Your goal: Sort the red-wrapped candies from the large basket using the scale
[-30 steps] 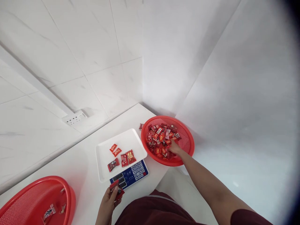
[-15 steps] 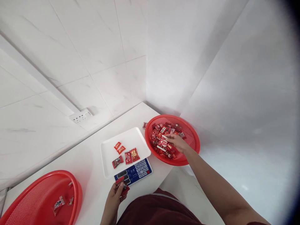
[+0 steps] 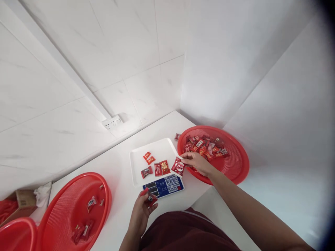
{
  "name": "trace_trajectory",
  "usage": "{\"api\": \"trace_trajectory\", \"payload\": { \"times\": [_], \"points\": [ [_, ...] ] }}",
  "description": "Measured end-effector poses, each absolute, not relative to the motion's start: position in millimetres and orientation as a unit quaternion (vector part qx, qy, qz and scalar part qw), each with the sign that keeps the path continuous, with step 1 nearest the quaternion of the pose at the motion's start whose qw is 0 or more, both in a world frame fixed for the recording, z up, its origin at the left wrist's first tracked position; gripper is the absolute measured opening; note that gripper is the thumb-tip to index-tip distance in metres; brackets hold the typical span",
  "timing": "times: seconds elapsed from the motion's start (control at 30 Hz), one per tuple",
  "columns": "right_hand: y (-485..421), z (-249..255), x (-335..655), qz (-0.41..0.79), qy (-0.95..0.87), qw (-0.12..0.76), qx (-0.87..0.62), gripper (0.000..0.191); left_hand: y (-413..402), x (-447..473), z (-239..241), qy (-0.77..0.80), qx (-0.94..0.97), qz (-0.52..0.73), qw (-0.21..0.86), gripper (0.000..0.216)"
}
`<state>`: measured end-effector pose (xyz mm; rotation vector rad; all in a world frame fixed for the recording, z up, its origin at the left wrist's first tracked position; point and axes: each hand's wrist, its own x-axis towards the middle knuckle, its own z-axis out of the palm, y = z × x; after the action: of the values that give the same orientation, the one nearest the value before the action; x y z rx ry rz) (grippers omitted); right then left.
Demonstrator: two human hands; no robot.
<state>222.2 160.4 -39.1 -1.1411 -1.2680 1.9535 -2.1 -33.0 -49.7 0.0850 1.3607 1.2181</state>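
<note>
My right hand (image 3: 196,163) pinches a red-and-white candy packet (image 3: 178,166) by its edge, over the right rim of the white scale tray (image 3: 136,157). Several wrapped candies lie on that tray, among them a gold-printed red packet (image 3: 164,167) and a dark red one (image 3: 146,172). Below the tray shows the blue scale keypad (image 3: 171,184). In front of the scale, my left hand (image 3: 141,209) is closed on a small dark red wrapped candy (image 3: 151,198), partly hidden by the fingers. Beside my right hand stands a red basket (image 3: 239,162) with many wrapped candies.
A second red basket (image 3: 59,205) with several packets stands at the left, and another red container (image 3: 19,232) is beside it. Behind them is a cardboard box (image 3: 26,202). One candy (image 3: 177,136) lies outside the right basket. A wall socket (image 3: 112,122) sits above the counter.
My right hand has lifted the red-and-white packet out of the right basket and brought it left to the tray's edge. My left hand still holds its candy. The view has turned left.
</note>
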Motion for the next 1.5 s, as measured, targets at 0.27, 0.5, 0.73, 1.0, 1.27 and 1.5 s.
{"api": "trace_trajectory", "payload": {
  "times": [0.27, 0.5, 0.73, 1.0, 1.27, 1.5],
  "points": [
    [130.2, -22.2, 178.6, 0.698, -0.582, 0.193, -0.371, 0.021, -4.2, 17.9, -18.6, 0.565, 0.111, 0.472, 0.667, 0.033],
    [104.9, -28.0, 166.9, 0.672, -0.629, 0.170, -0.351, 0.031, 3.6, 29.3, -30.9, 0.637, 0.278, 0.416, 0.586, 0.039],
    [92.0, -61.1, 165.2, 0.729, -0.553, 0.132, -0.381, 0.035, -7.2, 24.1, -48.7, 0.637, 0.152, 0.444, 0.611, 0.041],
    [120.4, -65.9, 143.5, 0.639, -0.595, 0.225, -0.432, 0.050, -21.7, 7.6, -54.9, 0.624, -0.019, 0.494, 0.605, 0.025],
    [118.3, -74.9, 184.6, 0.540, -0.680, 0.206, -0.452, 0.029, -55.3, -1.7, -61.5, 0.640, 0.066, 0.454, 0.617, 0.030],
    [65.0, -61.5, 173.4, 0.623, -0.721, 0.015, -0.303, 0.029, -37.9, 16.1, -53.7, 0.605, 0.269, 0.338, 0.669, 0.023]
  ]
}}
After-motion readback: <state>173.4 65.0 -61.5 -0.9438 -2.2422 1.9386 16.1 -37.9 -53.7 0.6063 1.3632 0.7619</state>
